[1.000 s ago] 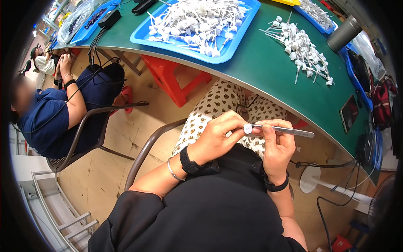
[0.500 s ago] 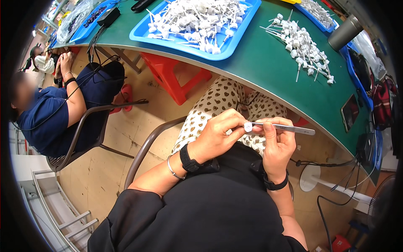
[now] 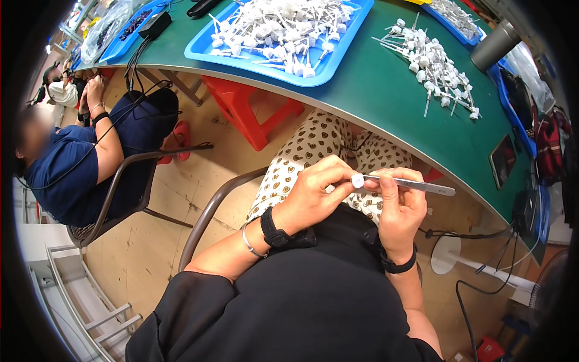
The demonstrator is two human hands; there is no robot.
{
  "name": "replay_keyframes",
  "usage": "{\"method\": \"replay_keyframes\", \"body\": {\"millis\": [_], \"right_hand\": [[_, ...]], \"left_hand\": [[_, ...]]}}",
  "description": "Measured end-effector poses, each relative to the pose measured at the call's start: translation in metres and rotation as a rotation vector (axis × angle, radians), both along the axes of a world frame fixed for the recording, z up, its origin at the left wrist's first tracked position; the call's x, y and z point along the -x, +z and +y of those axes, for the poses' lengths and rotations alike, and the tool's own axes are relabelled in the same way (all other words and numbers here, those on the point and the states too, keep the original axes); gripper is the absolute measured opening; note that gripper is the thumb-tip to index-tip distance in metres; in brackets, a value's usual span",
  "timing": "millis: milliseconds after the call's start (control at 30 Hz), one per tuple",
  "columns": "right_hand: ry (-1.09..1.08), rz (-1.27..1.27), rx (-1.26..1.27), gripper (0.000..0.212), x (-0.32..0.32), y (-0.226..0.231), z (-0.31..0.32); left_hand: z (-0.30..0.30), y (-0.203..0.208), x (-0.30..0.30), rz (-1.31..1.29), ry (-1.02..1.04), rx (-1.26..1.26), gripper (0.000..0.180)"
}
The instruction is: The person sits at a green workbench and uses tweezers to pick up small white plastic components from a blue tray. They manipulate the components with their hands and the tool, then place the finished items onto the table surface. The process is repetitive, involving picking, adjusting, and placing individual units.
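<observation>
Over my lap, my left hand [image 3: 318, 188] pinches a small white plastic part [image 3: 357, 180] between thumb and fingertips. The part has a round end that faces up; the rest of it is hidden by my fingers. My right hand [image 3: 397, 208] is closed around metal tweezers [image 3: 431, 187], whose blunt end sticks out to the right. The tweezers' tips reach the white part, but whether they grip it is too small to tell. On the table, a blue tray [image 3: 329, 73] holds a heap of white parts with thin stems. A loose pile of similar parts [image 3: 429, 60] lies right of it.
The green table [image 3: 386, 102] curves in front of my knees. A grey metal cylinder [image 3: 496, 47] and a phone [image 3: 502, 161] are at its right side. A red stool [image 3: 250, 114] stands under the table. At left, a co-worker in dark blue [image 3: 66, 157] sits on a chair.
Almost nothing differs. The hands, tweezers and white part have shifted very slightly to the right, and the part's round end is tilted a little differently.
</observation>
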State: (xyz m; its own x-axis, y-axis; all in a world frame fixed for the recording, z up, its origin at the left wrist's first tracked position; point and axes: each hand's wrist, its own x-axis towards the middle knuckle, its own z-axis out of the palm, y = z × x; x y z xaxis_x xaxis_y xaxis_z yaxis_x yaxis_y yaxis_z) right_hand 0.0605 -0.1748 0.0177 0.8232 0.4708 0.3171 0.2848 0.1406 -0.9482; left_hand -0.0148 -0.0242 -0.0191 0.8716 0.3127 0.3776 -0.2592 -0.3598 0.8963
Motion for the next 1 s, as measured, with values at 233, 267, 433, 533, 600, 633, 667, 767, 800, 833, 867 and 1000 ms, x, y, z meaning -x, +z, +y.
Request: {"method": "replay_keyframes", "body": {"millis": [233,267,433,533,600,633,667,767,800,833,867,1000], "right_hand": [[0.018,-0.154,0.117,0.006,-0.002,0.004,-0.001],[0.033,-0.142,0.140,0.005,-0.003,0.006,-0.002],[0.040,0.020,0.124,0.006,-0.002,0.013,-0.004],[0.003,-0.023,0.016,0.008,0.000,0.008,-0.002],[-0.016,-0.026,-0.054,0.012,0.003,0.007,-0.001],[-0.009,-0.032,-0.058,0.013,0.004,0.007,-0.002],[-0.002,-0.039,-0.061,0.013,0.003,0.007,-0.002],[0.005,-0.048,-0.052,0.014,0.004,0.004,0.000],[0.005,-0.066,-0.021,0.014,0.003,0.002,-0.001],[0.008,-0.083,0.010,0.014,0.003,0.001,-0.001],[0.008,-0.093,-0.004,0.014,0.003,0.001,0.000],[0.009,-0.099,-0.041,0.012,0.003,-0.001,0.003]], "left_hand": [[0.000,0.004,0.002,0.030,-0.008,-0.011,0.012],[0.001,0.004,0.003,0.030,-0.019,-0.007,0.011],[0.001,0.003,0.001,-0.005,-0.057,0.000,0.012],[0.003,0.001,0.001,0.049,-0.082,0.079,0.013],[0.003,0.002,0.000,0.066,-0.097,0.150,0.014],[0.003,0.001,0.001,0.072,-0.102,0.151,0.013],[0.003,0.000,0.002,0.077,-0.107,0.153,0.012],[0.004,0.001,0.002,0.072,-0.105,0.129,0.012],[0.004,0.002,0.002,0.067,-0.101,0.116,0.012],[0.004,0.002,0.002,0.057,-0.098,0.111,0.012],[0.003,0.002,0.001,0.048,-0.095,0.105,0.012],[0.003,0.000,0.001,0.023,-0.089,0.087,0.012]]}}
